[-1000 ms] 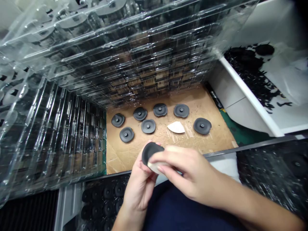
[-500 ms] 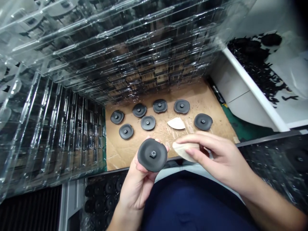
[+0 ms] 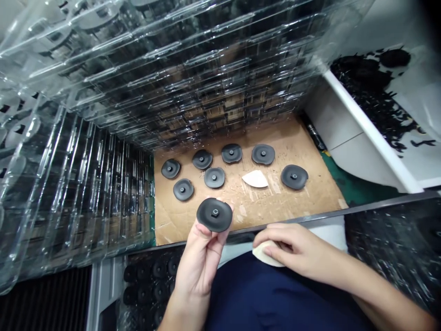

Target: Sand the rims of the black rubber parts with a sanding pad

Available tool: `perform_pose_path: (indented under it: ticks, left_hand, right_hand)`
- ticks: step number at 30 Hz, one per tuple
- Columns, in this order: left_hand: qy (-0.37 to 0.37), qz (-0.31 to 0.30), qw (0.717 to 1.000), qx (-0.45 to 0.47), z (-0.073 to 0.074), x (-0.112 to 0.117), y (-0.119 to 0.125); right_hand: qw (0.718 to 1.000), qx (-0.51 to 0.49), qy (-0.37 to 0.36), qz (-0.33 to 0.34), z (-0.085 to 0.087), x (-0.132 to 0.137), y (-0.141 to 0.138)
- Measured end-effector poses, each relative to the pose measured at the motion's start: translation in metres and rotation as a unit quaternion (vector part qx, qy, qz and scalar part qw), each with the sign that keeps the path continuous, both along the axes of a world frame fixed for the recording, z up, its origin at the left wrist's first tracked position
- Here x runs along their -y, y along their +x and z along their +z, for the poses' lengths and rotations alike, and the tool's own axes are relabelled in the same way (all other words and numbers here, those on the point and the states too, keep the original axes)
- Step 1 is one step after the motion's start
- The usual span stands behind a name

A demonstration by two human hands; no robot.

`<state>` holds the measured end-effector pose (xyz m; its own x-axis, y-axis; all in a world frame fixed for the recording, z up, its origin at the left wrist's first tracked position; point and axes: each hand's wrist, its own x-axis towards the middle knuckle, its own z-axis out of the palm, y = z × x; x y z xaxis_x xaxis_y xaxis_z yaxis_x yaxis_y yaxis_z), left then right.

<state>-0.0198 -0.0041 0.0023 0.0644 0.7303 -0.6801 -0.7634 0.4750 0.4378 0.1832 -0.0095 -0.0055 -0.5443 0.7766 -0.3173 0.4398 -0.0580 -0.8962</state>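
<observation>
A round black rubber-like disc (image 3: 223, 216) with a small nut-like stud at its centre is gripped by its underside and edge in my left hand (image 3: 200, 257). My right hand (image 3: 296, 248), low over my lap, pinches a cream-white pad (image 3: 263, 253) that looks soft, with one pointed end. Several similar black discs lie stud-up on the brown cardboard (image 3: 193, 218) beyond my hands, one of them (image 3: 294, 177) at the right. Among them rests a white, leaf-shaped piece (image 3: 255, 179).
Tall stacks of clear plastic trays (image 3: 193, 78) wall off the back and left. At right, a white bin (image 3: 372, 124) holds black scraps (image 3: 372, 92), with a dark marker-like pen (image 3: 313, 133) beside it. More black discs (image 3: 151, 285) sit in a tray at lower left.
My right hand has drawn the cream pad down toward my lap, away from the disc. My left hand still holds the disc, now tilted slightly more and a little higher.
</observation>
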Motion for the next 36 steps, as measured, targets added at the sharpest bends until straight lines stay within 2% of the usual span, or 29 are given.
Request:
perform_pose_path:
  ticks: [5, 8, 13, 17, 20, 23, 26, 28, 30, 32, 34, 36]
  left_hand:
    - [0.022, -0.009, 0.997, 0.068, -0.006, 0.001, -0.003]
    - [0.036, -0.012, 0.998, 0.058, -0.006, 0.003, -0.006]
    - [0.066, -0.024, 0.995, 0.072, 0.003, 0.006, -0.003]
    - [0.050, -0.004, 0.996, 0.072, 0.010, 0.007, 0.003]
    - [0.031, -0.001, 0.996, 0.081, 0.013, 0.006, 0.005]
    - [0.021, -0.006, 0.997, 0.071, 0.012, 0.007, 0.006]
    - [0.035, -0.033, 0.999, 0.024, 0.011, 0.010, 0.009]
    - [0.035, -0.059, 0.998, -0.007, 0.011, 0.012, 0.012]
    - [0.027, -0.087, 0.996, -0.017, 0.011, 0.013, 0.014]
    - [0.026, -0.097, 0.995, -0.017, 0.009, 0.013, 0.014]
    - [0.031, -0.092, 0.995, -0.025, 0.006, 0.012, 0.011]
    - [0.030, -0.075, 0.996, -0.033, 0.005, 0.010, 0.007]
  right_hand:
    - [1.000, 0.009, -0.013, -0.009, -0.008, 0.008, -0.007]
    - [1.000, 0.015, -0.007, -0.019, -0.008, 0.006, -0.008]
    - [0.997, 0.031, -0.026, -0.060, -0.007, 0.005, -0.009]
    - [0.995, 0.020, -0.017, -0.096, -0.008, 0.005, -0.008]
    - [0.989, 0.014, -0.002, -0.145, 0.001, 0.003, -0.008]
    - [0.980, -0.020, 0.077, -0.182, 0.023, -0.004, -0.013]
    - [0.959, -0.095, 0.226, -0.141, 0.043, -0.013, -0.024]
    - [0.949, -0.117, 0.281, -0.083, 0.050, -0.020, -0.032]
    - [0.957, -0.104, 0.271, -0.012, 0.052, -0.028, -0.037]
    - [0.960, -0.095, 0.264, 0.018, 0.051, -0.032, -0.039]
    - [0.954, -0.110, 0.279, -0.023, 0.047, -0.032, -0.040]
    - [0.968, -0.129, 0.215, -0.027, 0.039, -0.026, -0.037]
